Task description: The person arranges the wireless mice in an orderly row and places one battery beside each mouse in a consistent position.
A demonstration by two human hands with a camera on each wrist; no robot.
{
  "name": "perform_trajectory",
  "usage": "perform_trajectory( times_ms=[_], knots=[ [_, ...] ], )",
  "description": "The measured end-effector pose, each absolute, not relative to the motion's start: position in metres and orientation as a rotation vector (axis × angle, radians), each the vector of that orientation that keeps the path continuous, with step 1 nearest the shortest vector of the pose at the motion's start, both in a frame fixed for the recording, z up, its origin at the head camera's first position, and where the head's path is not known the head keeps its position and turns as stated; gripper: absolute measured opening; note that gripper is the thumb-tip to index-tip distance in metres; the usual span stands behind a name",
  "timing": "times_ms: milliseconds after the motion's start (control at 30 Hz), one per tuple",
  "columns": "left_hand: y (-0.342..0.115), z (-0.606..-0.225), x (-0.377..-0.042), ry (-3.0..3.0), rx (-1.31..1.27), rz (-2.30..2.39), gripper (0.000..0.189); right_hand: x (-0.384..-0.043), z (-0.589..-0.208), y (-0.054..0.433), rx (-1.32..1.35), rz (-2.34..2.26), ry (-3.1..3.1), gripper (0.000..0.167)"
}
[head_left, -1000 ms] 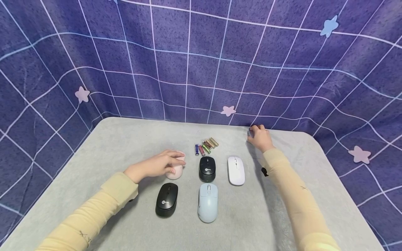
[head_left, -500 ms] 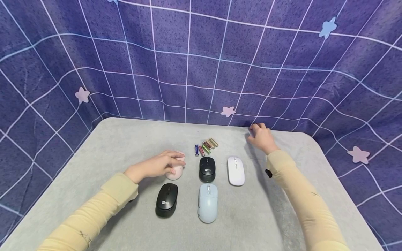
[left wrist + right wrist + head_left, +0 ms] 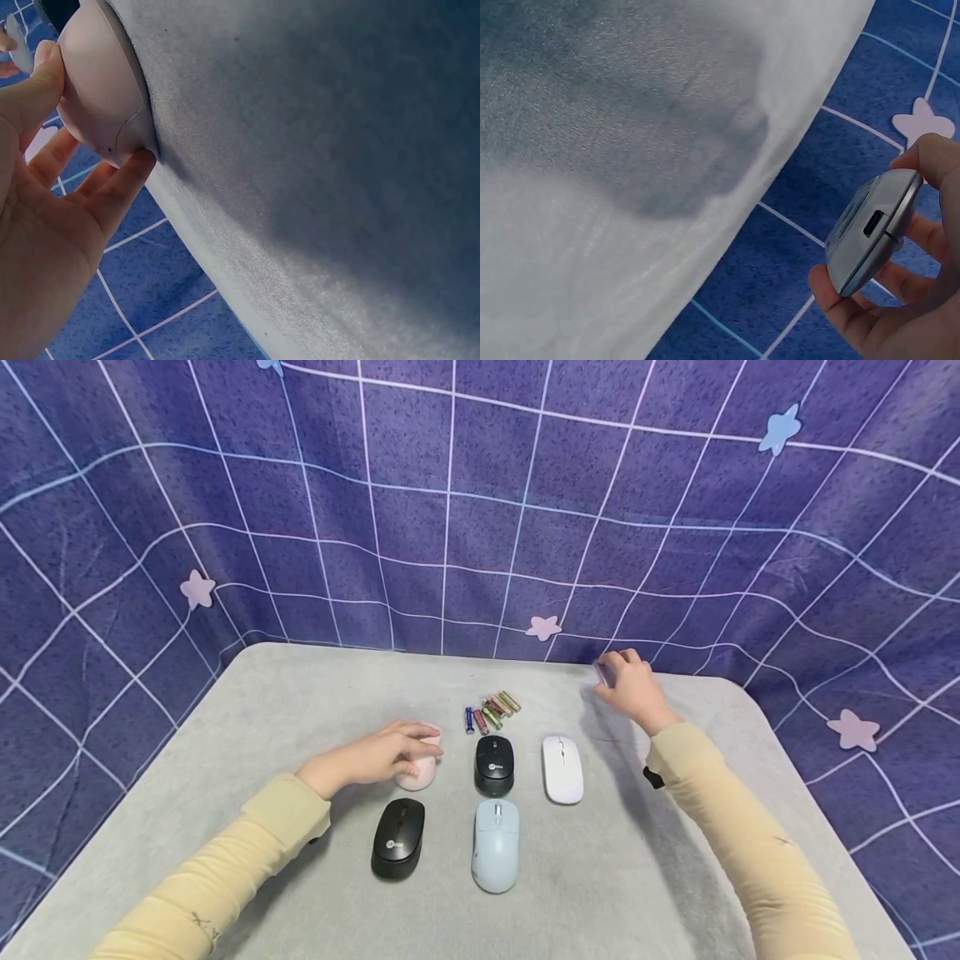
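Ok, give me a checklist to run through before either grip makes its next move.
1. Left grip curled round the pink mouse: ok.
2. Right grip free: not ok, it holds a silver-grey mouse.
3. Batteries apart from both grips: ok.
4. White mouse untouched by either grip: ok.
5. Gap between the middle black mouse and light-blue mouse: cannot tell, they nearly meet in the head view.
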State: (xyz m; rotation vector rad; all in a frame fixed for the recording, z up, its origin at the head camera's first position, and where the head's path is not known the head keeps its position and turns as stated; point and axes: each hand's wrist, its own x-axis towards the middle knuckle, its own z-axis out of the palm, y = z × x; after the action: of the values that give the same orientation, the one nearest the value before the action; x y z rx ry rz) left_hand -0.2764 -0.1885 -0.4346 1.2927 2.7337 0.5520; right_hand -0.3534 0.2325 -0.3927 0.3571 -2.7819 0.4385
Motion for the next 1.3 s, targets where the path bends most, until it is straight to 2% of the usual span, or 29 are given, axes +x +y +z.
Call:
perform_trajectory(
  times_ms=[700,1300],
  knots=[
    [-0.188,-0.432,-0.276,2.733,1.319,0.564,0.043,-0.323,-0.367,0.225,0.381,0.453,-2.745,0.044],
    [-0.19,-0.436,-0.278,2.735,1.281,0.551,0.044,-0.289,-0.351,0.22,0.59,0.47,-2.633,0.045]
  ],
)
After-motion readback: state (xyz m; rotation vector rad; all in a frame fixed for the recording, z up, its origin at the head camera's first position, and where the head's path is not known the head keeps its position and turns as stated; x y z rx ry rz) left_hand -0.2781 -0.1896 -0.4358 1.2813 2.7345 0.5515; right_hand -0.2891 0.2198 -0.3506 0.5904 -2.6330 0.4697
